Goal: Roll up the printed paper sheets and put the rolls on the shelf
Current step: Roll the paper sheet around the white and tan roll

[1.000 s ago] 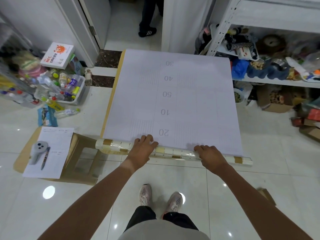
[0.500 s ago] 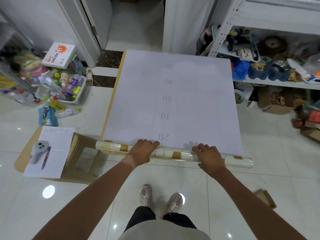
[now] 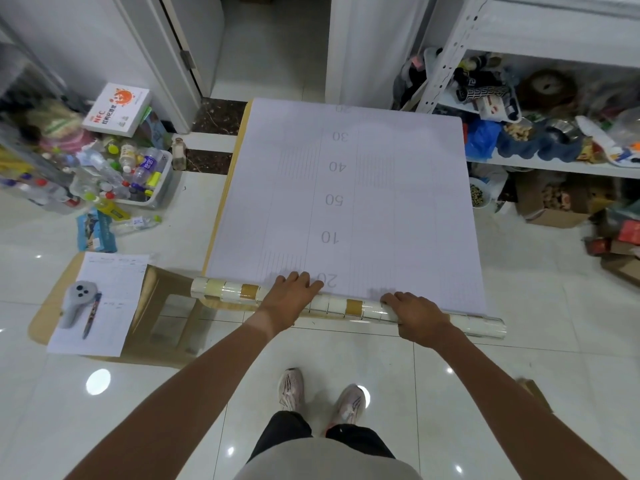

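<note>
The printed paper sheet [image 3: 346,202] runs away from the hands, its roll [image 3: 346,305] crosswise beneath them (left hand [image 3: 294,296] pressing flat, right hand [image 3: 419,313] curled over it).

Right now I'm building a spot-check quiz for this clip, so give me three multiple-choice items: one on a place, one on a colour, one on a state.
1. Where does the grey device lie? A on the floor; B on the form on the stool; C in the bottle bin.
2. What colour is the plastic bag at the left end of the shelf? A red; B green; C blue.
3. How is the printed sheet? A fully rolled; B rolled at its near edge only; C wholly flat.

Key: B, it sits on the form atop the stool. C, the plastic bag is blue. B, the left hand and right hand rest on the roll, and most of the sheet lies flat.
</note>
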